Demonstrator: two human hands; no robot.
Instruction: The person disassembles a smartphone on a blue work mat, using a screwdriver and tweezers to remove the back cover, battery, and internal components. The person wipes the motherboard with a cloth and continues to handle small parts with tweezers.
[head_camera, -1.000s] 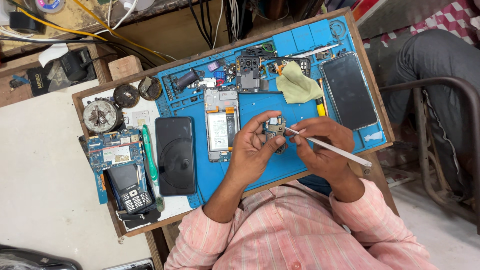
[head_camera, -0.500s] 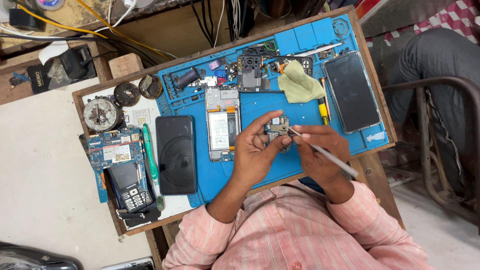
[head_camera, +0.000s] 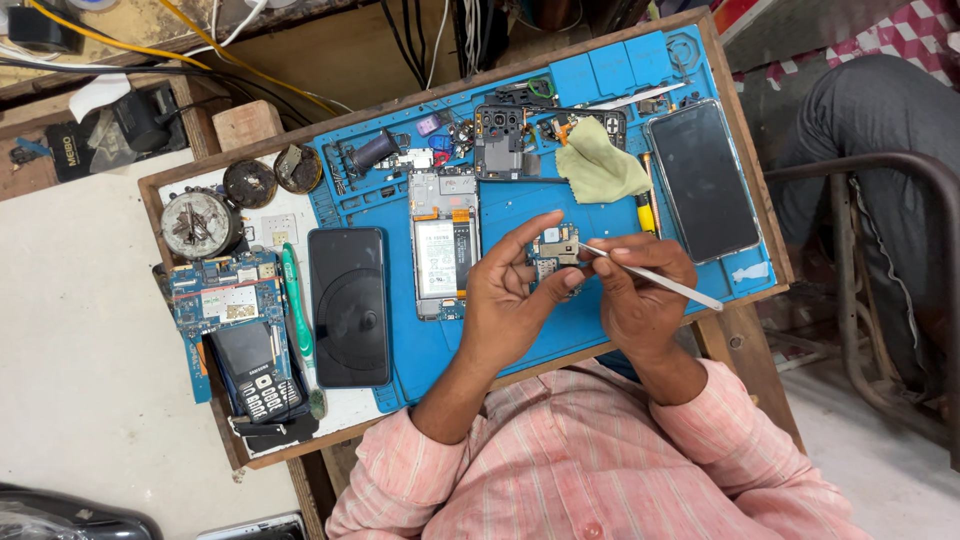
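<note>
My left hand (head_camera: 510, 300) pinches a small circuit board (head_camera: 553, 250) above the blue work mat (head_camera: 520, 350). My right hand (head_camera: 635, 290) grips a thin metal tool (head_camera: 660, 281) like a pen, its tip touching the board's right edge. Just left of my hands lies an opened phone frame with its battery showing (head_camera: 443, 245). Both hands hover near the mat's front middle.
A black phone back (head_camera: 349, 305) lies left of the mat, a dark phone screen (head_camera: 703, 180) at the right, a green cloth (head_camera: 600, 165) behind my hands. Small parts and a camera module (head_camera: 498, 140) line the mat's back. Circuit boards and a keypad phone (head_camera: 245, 360) sit far left. A seated person's leg (head_camera: 880, 120) is at right.
Both hands with the board and the tool have stayed in much the same spot over the mat. The tool's tip is still at the board's right edge.
</note>
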